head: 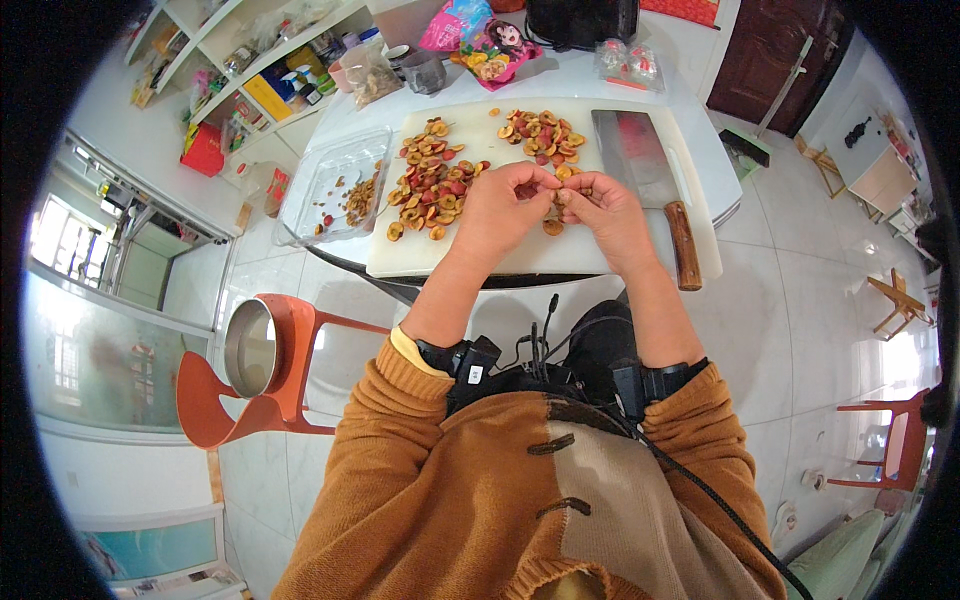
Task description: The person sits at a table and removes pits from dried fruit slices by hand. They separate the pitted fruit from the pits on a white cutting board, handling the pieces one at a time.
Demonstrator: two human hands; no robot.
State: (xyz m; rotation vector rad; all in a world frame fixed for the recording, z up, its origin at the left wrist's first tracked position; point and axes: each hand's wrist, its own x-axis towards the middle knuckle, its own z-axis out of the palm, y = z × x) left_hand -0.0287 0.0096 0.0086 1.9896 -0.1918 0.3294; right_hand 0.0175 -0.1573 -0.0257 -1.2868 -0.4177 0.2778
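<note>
Above the white cutting board [495, 262], my left hand [506, 206] and my right hand [609, 217] meet fingertip to fingertip. Between them they pinch a small piece of cut fruit [559, 196], mostly covered by the fingers. A halved fruit [553, 226] lies on the board just below the fingertips. Left of my left hand spreads a large pile of halved red-skinned fruits [431, 191], some with stems. A smaller pile of halves [541, 133] sits beyond my hands. To the right rests a cleaver [637, 154] with a wooden handle [682, 246], its blade pointing away.
A clear plastic tray [311, 199] holding brown seeds or cores [361, 201] stands left of the board. Colourful bags [487, 45], a grey cup [424, 73] and a black appliance [581, 22] line the table's back. An orange chair [296, 367] carries a metal pot [251, 349].
</note>
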